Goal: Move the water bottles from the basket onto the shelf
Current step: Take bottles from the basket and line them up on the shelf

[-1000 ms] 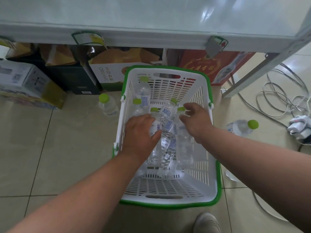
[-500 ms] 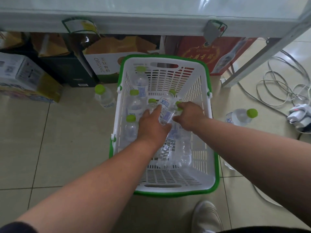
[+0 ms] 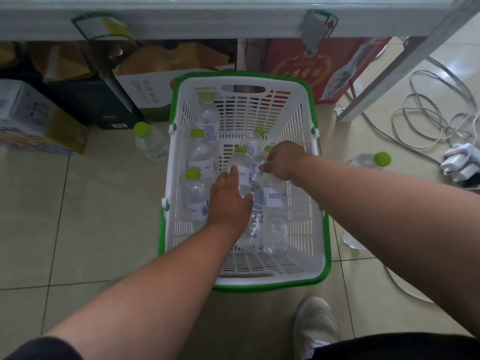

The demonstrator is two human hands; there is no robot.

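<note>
From my feed I see a floor of large beige tiles (image 3: 85, 229) with dark grout lines, glossy enough to catch soft, even light. Along the top runs a pale counter edge (image 3: 181, 24) on a slanted metal leg (image 3: 405, 63), with cardboard boxes (image 3: 155, 81) and a red carton (image 3: 311, 71) stowed beneath. White cables (image 3: 426, 118) lie coiled on the tiles at right, near a white power strip (image 3: 459, 162).

One basket (image 3: 306, 141), two hands (image 3: 228, 201).
</note>
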